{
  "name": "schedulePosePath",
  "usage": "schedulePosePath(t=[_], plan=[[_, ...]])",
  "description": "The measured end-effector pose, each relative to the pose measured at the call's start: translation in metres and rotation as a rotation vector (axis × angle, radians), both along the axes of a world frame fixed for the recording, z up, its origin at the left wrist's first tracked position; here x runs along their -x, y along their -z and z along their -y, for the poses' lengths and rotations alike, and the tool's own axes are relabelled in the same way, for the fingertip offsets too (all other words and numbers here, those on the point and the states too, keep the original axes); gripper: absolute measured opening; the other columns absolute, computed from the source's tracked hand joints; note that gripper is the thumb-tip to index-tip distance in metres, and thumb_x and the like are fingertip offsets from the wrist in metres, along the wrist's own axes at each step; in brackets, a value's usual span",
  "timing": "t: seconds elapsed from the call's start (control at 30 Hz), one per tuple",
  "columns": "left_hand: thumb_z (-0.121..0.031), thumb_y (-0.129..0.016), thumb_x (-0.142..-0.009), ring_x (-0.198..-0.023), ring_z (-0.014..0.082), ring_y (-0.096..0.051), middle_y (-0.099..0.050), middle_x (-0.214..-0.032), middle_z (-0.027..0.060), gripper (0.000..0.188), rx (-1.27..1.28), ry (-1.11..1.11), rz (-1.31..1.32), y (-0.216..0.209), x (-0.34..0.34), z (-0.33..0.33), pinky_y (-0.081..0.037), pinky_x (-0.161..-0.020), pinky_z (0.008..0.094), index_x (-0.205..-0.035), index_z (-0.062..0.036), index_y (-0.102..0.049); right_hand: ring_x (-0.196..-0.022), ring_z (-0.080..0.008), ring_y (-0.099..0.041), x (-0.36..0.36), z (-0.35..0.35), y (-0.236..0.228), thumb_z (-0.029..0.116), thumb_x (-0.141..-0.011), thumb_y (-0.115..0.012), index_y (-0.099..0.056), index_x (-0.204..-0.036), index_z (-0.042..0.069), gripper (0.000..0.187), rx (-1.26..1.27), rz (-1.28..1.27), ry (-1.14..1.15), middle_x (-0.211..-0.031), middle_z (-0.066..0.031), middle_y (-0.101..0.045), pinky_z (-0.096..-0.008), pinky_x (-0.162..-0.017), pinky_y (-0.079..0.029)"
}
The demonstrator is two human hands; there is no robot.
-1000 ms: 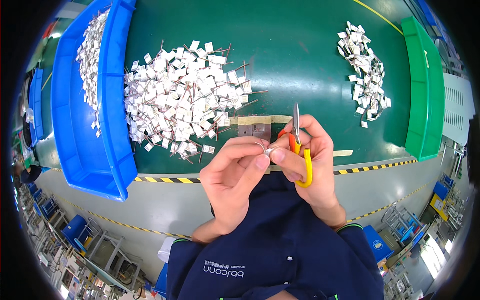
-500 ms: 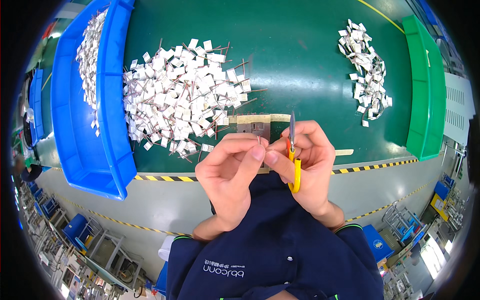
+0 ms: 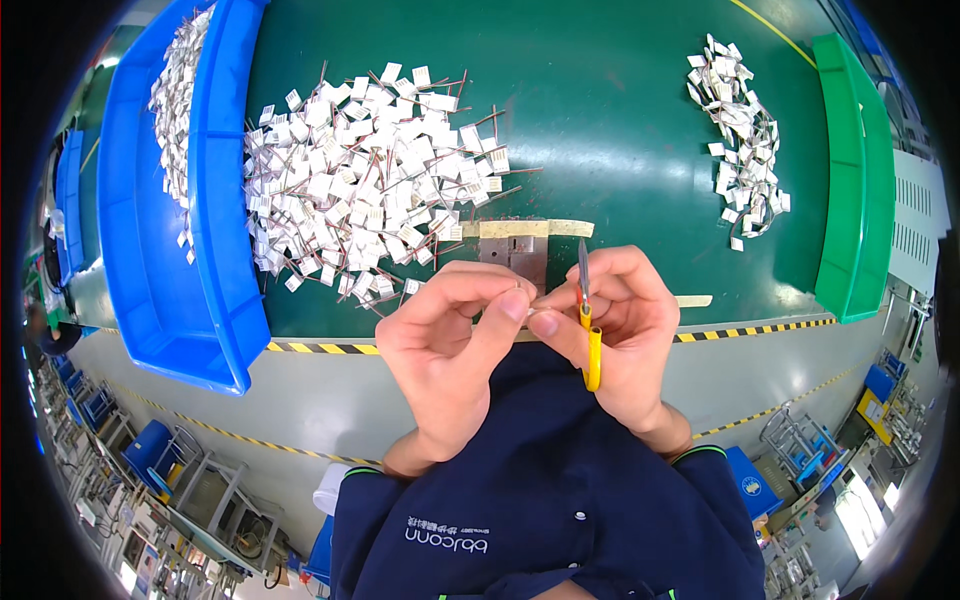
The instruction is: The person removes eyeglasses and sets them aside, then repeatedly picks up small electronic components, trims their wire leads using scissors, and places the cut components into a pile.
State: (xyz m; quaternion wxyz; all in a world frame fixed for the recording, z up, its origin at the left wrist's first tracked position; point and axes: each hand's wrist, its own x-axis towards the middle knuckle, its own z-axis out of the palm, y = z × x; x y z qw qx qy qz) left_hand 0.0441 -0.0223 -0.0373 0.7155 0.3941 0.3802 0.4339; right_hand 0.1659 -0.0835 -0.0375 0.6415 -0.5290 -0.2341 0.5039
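Small pale wired piece [image 3: 533, 309], mostly covered, sits at the meeting point of both hands; only a sliver shows, too small to make out its form. Left hand [image 3: 445, 325]: thumb and forefinger closed in a pinch on the piece's left side, thumb uppermost, remaining fingers curled behind. Right hand [image 3: 632, 335]: thumb tip at the piece's right side, close to the left thumb; whether it presses firmly or only steadies, cannot tell. Same hand grips yellow-handled scissors [image 3: 594, 352], upright in the curled fingers, handle loop toward the wearer, blades pointing away over the table. Just beyond the fingertips, a brownish metal plate [image 3: 514, 255] lies flat, beige tape [image 3: 560, 228] along its far edge; a second tape strip [image 3: 693, 301] lies right of the right hand. Left and beyond: broad heap of white connectors [image 3: 370, 185] with reddish and dark leads, on the green tabletop [image 3: 610, 120]. Blue bin [image 3: 228, 190] flanks that heap, more white pieces inside. Far right, a smaller, elongated connector pile [image 3: 742, 145], near a green bin [image 3: 850, 190]. Yellow-black striped tape [image 3: 325, 348] marks the near table edge.
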Motion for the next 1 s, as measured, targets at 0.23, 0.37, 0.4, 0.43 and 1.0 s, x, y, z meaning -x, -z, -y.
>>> schedulePosePath(t=[0.23, 0.37, 0.4, 0.43, 1.0], plan=[[0.006, -0.061, -0.081, -0.082, 0.0153, -0.059, -0.062, -0.088, 0.0132, 0.007, 0.057, 0.010, 0.042, 0.002, 0.003, -0.001, -0.047, -0.076, 0.0266, -0.088, 0.0082, -0.060, -0.079, -0.0119, -0.065, -0.008, -0.005, 0.004, -0.009, -0.072, -0.071, -0.050, -0.102, -0.001, 0.037, -0.016, 0.005, -0.047, -0.085, -0.0097, -0.065, -0.0218, -0.070, -0.051], [0.006, -0.062, -0.081, -0.084, 0.0157, -0.059, -0.062, -0.089, 0.0137, 0.007, 0.023, 0.010, 0.039, 0.002, 0.003, -0.002, -0.047, -0.078, 0.0268, -0.087, 0.0079, -0.061, -0.076, -0.0101, -0.064, -0.033, -0.014, -0.010, -0.006, -0.072, -0.072, -0.051, -0.101, -0.002, 0.036, -0.024, -0.030, -0.276, -0.083, -0.0083, -0.065, -0.0184, -0.065, -0.048], [0.006, -0.062, -0.081, -0.085, 0.0158, -0.058, -0.062, -0.089, 0.0138, 0.007, 0.014, 0.010, 0.033, 0.002, 0.002, -0.002, -0.046, -0.078, 0.0268, -0.087, 0.0078, -0.061, -0.075, -0.0096, -0.063, -0.039, -0.017, -0.013, -0.005, -0.071, -0.072, -0.052, -0.101, -0.002, 0.036, -0.045, -0.071, -0.353, -0.082, -0.0080, -0.065, -0.0174, -0.064, -0.047], [0.006, -0.062, -0.081, -0.085, 0.0158, -0.058, -0.062, -0.089, 0.0138, 0.007, 0.017, 0.010, 0.035, 0.002, 0.002, -0.002, -0.046, -0.078, 0.0268, -0.087, 0.0078, -0.061, -0.075, -0.0096, -0.063, -0.045, -0.019, -0.014, -0.005, -0.071, -0.072, -0.052, -0.101, -0.002, 0.036, -0.042, -0.070, -0.353, -0.082, -0.0080, -0.065, -0.0174, -0.064, -0.047], [0.006, -0.064, -0.078, -0.071, 0.0106, -0.052, -0.061, -0.079, 0.0087, 0.004, 0.164, 0.119, 0.081, 0.003, 0.006, 0.000, -0.041, -0.064, 0.0237, -0.080, 0.0069, -0.061, -0.073, -0.0137, -0.066, -0.077, -0.034, -0.022, -0.013, -0.071, -0.063, -0.062, -0.088, -0.010, 0.017, 0.187, -0.166, -0.703, -0.079, -0.0149, -0.068, -0.0198, -0.063, -0.051]])
